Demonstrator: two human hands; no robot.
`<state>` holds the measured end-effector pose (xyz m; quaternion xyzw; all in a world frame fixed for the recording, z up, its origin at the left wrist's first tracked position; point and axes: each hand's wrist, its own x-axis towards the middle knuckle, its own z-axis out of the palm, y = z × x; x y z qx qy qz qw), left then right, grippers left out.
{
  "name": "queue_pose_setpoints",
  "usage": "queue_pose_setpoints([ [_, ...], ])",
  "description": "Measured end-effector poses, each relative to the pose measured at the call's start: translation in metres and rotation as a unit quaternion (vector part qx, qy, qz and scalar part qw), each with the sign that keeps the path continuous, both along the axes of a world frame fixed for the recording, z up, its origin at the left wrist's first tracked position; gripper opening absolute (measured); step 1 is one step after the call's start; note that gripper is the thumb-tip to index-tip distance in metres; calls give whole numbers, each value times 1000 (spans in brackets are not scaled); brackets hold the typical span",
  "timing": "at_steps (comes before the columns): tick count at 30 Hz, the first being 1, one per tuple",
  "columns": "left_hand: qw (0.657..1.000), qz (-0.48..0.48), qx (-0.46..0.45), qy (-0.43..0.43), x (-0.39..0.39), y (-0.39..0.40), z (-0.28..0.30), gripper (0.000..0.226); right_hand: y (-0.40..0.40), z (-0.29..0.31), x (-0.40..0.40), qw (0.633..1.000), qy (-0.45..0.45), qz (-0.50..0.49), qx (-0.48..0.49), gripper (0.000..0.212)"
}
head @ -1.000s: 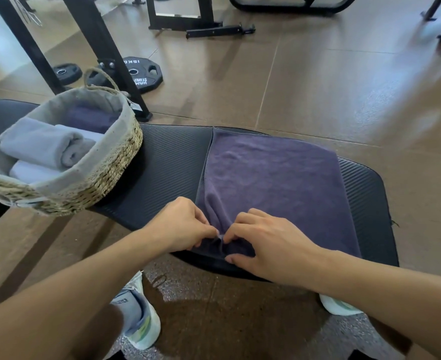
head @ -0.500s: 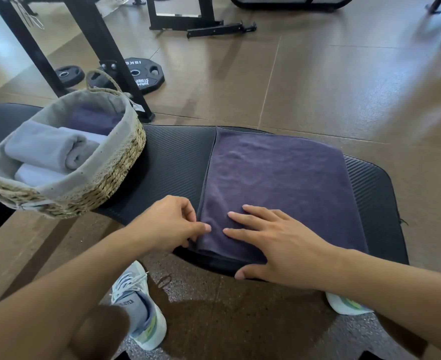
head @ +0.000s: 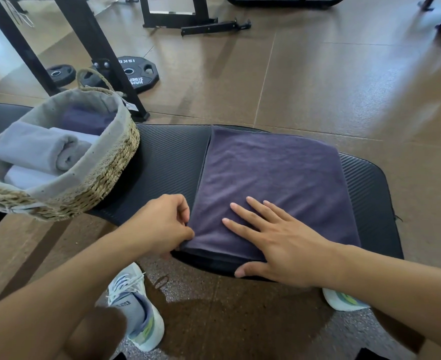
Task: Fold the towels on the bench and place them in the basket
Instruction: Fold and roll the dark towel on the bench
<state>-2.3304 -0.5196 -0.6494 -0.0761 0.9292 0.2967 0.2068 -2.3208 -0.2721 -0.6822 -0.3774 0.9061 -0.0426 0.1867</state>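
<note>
Right hand (head: 284, 245) flat, fingers straight and slightly spread, palm down on the near part of the dark purple towel (head: 274, 183); thumb hangs over the near edge of the bench pad (head: 162, 165). Left hand (head: 162, 224) at the towel's near-left corner, fingers curled, thumb and fingertips pinching the cloth edge there. Towel is folded into a rectangle, lying flat on the right half of the black ribbed bench pad, its left edge showing a folded layer line, near edge just at the pad's front rim. Far edge reaches the pad's back rim.

Woven basket (head: 105, 183) with grey fabric liner sits on the left end of the pad, apart from the towel, overhanging the front edge a bit. Rope handle on its far rim. Inside: a rolled grey towel (head: 40, 149), a lighter rolled towel (head: 27, 175) below it toward the near wall, and a dark purple towel in basket (head: 87, 118) at the far side.

Under the bench, two light sneakers on speckled floor: left shoe (head: 136, 307), right shoe (head: 341, 300) mostly hidden by the forearm. Behind the basket: black rack legs (head: 94, 45), black weight plates (head: 136, 74) lying on the brown floor. More black equipment frames (head: 196, 19) at top.
</note>
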Motion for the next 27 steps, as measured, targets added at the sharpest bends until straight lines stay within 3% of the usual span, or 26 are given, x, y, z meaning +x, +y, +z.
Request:
queue_pose_setpoints([
  [3, 995, -49, -57, -68, 1, -4, -5, 28, 2, -3, 0, 1000, 2, 9, 10, 88],
  [5, 988, -69, -123, -67, -3, -8, -2, 34, 2, -2, 0, 1000, -2, 10, 6, 86],
  [8, 982, -61, -174, 37, -14, -14, 3, 37, 2, -2, 3, 1000, 3, 17, -6, 83],
  [11, 971, -58, -58, 225, -18, 2, -6, 13, 4, 1, 5, 999, -3, 9, -39, 75],
  [13, 938, -154, -20, 310, -21, 23, -22, 25, 9, -1, 8, 999, 8, 0, -50, 71],
  [16, 917, -293, -115, 243, -32, 45, -49, 63, 14, -15, 22, 998, 37, 9, -49, 75],
  [18, 913, -305, -193, 192, -49, 40, -64, 76, 16, -23, 32, 997, 49, 22, -55, 77],
  [21, 928, -258, -196, 185, -75, 31, -71, 73, 21, -17, 36, 993, 3, 61, -101, 71],
  [23, 935, -241, -198, 168, -87, 27, -68, 63, 30, -4, 27, 984, -69, 34, -159, 64],
  [25, 945, -209, -181, 175, -96, 25, -63, 60, 44, 1, 10, 975, 0, -59, -214, 60],
  [27, 945, -162, -151, 238, -97, 29, -62, 59, 61, -3, -6, 964, 120, -159, -176, 64],
])
